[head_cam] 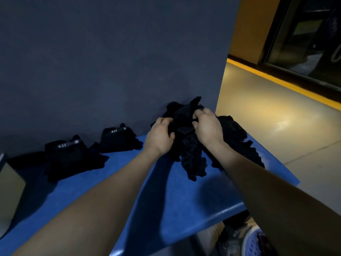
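Observation:
A crumpled black garment (186, 137) lies in a heap at the far right end of a blue table (166, 196), against the dark wall. My left hand (160, 136) grips its left side with curled fingers. My right hand (206, 127) pinches the cloth near the top of the heap. More black cloth (238, 137) spreads to the right of my right hand, up to the table's edge. Most of my fingertips are buried in the fabric.
Two folded black garments with "5.11" labels sit along the wall, one (118, 138) in the middle and one (68, 156) to the left. A cardboard box (9, 193) stands at the left edge. Beige floor (276, 115) with a yellow stripe lies to the right.

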Motion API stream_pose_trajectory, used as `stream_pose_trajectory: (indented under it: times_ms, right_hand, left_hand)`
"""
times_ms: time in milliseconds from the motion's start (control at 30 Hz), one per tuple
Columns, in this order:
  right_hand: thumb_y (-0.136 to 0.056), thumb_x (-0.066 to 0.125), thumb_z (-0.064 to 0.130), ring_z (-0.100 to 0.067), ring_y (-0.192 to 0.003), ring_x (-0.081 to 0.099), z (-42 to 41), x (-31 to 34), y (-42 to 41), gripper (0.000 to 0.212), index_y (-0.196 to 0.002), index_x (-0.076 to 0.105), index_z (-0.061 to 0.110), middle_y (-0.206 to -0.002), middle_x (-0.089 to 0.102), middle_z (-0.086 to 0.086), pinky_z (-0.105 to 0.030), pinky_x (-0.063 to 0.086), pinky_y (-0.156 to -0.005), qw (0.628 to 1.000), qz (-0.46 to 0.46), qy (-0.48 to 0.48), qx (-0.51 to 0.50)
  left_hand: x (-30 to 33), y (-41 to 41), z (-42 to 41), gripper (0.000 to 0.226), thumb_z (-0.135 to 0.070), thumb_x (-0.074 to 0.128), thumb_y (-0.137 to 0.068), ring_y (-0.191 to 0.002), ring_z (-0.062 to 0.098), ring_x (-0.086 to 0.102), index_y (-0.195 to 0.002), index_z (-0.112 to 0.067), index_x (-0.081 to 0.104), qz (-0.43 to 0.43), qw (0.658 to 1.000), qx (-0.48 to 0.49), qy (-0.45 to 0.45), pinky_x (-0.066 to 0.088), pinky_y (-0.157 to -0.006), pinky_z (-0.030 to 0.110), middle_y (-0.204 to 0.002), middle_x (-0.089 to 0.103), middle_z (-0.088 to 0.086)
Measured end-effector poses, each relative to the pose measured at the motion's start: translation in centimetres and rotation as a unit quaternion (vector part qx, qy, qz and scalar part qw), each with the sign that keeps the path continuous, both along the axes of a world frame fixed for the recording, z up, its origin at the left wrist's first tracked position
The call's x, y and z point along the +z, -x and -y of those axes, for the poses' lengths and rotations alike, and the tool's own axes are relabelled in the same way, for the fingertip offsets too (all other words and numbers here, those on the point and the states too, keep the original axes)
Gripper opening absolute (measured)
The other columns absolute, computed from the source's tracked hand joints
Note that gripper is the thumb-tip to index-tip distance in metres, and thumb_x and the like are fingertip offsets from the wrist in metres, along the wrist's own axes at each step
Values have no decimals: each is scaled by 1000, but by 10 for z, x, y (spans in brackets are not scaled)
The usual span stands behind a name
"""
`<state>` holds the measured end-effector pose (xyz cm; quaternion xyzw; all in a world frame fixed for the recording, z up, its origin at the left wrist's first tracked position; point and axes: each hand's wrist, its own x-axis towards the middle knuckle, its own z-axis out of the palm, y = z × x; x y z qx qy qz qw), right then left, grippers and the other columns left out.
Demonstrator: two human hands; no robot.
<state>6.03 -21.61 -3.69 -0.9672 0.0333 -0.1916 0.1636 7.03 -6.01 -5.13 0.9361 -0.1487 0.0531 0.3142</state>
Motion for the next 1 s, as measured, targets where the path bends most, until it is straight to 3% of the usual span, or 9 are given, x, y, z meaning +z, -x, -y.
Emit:
stream_pose_trajectory:
  times_ms: [100,233,433,533,667,733,800,867,1000]
  right_hand:
    - [-93,50,11,-32,-97,51,-2,8,1,9,-100,53,7,-103,51,-12,-34,39,-73,996,58,-62,-2]
    - [-93,52,12,-27,-91,53,-13,36,7,7,-99,54,7,-98,52,-8,-39,47,-76,982,130,-130,34]
    - [-90,57,11,-10,-69,44,-47,80,22,3,-93,57,10,-86,46,1,-22,37,-68,962,143,-203,118]
    - [-89,61,15,-9,-74,48,-66,85,34,10,-99,59,12,-92,49,0,-23,41,-75,955,112,-240,135]
    - [-88,62,38,-17,-114,49,-96,78,53,52,-131,46,13,-123,48,-5,-30,42,-99,944,-38,-303,123]
    - [-89,63,34,-18,-105,58,-111,73,65,42,-122,55,9,-115,59,-6,-28,48,-90,896,-123,-398,157]
    - [-91,61,18,-21,-92,65,-126,66,73,22,-109,64,6,-102,67,-10,-27,55,-78,852,-139,-462,203]
    - [-92,58,8,-20,-84,65,-138,62,79,17,-107,65,3,-96,67,-10,-24,55,-72,840,-136,-478,219]
    - [-92,58,7,-16,-81,65,-151,64,89,13,-102,67,5,-91,68,-7,-27,55,-76,844,-201,-420,265]
  left_hand:
    - [6,-3,-2,49,-20,52,-93,-126,21,44,-140,-15,37,8,1000,14,23,42,-101,36,-141,37,3]
    - [29,-5,-8,54,-26,57,-91,-127,21,43,-140,-16,36,20,995,28,89,40,-103,35,-141,37,3]
    - [78,15,-31,38,-20,65,-87,-105,16,59,-122,-12,53,-31,967,5,252,46,-83,21,-114,61,1]
    - [85,34,-57,23,-13,61,-90,-96,21,66,-112,-7,63,-96,938,8,333,54,-81,26,-107,69,8]
    - [85,64,-94,20,-15,60,-91,-94,25,68,-109,-10,64,-168,888,47,425,56,-82,38,-107,70,12]
    - [84,77,-111,20,-18,59,-92,-95,25,67,-111,-12,63,-191,874,60,444,56,-77,37,-106,70,9]
    - [82,88,-127,20,-22,58,-92,-91,21,66,-110,-15,62,-212,857,62,466,54,-68,32,-103,70,5]
    - [80,99,-143,18,-25,61,-90,-87,17,65,-106,-18,61,-224,839,73,491,52,-68,29,-99,69,2]
    - [73,114,-177,28,-26,66,-86,-84,22,66,-110,-13,59,-231,830,82,502,54,-73,37,-95,69,6]
